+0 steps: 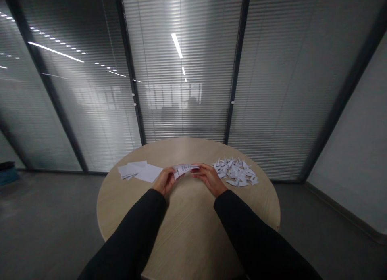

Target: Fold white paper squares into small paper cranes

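A sheet of paper (183, 169) with printed marks is held between my two hands above the middle of the round table. It curves upward in a bend. My left hand (165, 180) grips its left end, fingers closed on it. At the other end, the fingers of my right hand (209, 178) are closed on the paper's right edge. Left of my left hand lie several loose white sheets (148, 173), overlapping each other. Beyond my right hand is a heap of small folded white paper pieces (237, 172), many with pointed ends.
The round wooden table (187, 231) has its far edge close to a glass partition with blinds (181, 118). A white wall (356, 159) stands to the right. On the floor at the far left is a blue bin (8, 176) with a dark rim.
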The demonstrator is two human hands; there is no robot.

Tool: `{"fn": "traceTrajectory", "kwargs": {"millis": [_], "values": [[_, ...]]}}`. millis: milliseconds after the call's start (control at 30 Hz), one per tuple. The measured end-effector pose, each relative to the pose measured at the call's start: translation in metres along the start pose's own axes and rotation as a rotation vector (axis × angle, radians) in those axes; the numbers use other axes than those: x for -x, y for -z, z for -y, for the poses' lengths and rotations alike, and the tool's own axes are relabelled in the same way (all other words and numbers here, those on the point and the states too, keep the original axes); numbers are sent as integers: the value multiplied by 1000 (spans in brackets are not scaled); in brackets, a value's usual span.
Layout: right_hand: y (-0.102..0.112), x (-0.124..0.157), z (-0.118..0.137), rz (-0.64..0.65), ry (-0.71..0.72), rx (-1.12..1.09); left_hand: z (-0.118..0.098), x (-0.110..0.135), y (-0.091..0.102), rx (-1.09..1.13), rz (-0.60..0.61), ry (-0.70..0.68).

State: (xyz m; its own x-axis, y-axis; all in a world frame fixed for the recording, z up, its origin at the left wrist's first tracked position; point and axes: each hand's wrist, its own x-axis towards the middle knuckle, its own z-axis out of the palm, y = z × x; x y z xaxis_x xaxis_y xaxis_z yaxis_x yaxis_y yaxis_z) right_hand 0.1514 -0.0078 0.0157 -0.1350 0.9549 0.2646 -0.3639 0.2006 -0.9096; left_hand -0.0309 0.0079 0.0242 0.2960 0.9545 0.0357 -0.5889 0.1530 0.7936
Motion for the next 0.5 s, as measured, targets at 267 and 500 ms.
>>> {"fn": "traceTrajectory", "kwargs": {"millis": [267,500], "values": [[-1,-2,-2,-145,83,252,-1,11,-5,-69,247,25],[2,-4,-8,-105,75,316,12,7,-4,-315,77,-108]]}}
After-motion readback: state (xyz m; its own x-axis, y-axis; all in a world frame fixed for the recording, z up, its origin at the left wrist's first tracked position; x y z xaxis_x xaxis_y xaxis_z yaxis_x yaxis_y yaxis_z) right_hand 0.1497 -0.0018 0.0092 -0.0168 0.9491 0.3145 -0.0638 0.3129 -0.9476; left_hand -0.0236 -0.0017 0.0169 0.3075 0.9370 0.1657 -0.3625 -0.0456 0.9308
